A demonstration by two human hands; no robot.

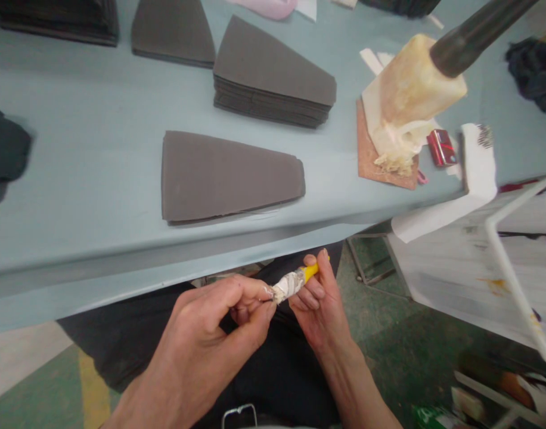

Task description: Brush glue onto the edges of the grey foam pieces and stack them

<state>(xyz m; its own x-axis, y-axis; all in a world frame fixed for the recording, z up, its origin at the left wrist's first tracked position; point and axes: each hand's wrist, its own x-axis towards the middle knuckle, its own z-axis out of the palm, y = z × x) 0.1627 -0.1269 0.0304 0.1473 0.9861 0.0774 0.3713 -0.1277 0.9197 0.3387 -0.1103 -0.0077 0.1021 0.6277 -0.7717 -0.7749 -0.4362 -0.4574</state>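
In my right hand (318, 298) is a small brush (291, 285) with a yellow handle, its ferrule and bristles crusted with whitish glue-like stuff. My left hand (210, 333) pinches the bristle end between thumb and forefinger. Both hands are over my lap, just in front of the table edge. Beyond them on the table lies a flat stack of tapered dark grey pieces (232, 176). Behind it is a thicker stack of similar pieces (273, 71). To the right, a yellowed plastic container (402, 89) with a dark tube in its top stands on a brown board (365, 155).
A red box (441, 148) and a white strip (478, 161) lie near the table's right end. More grey pieces (172, 30) and a dark stack (58, 21) are at the back left. A white metal frame (514, 274) stands at the right.
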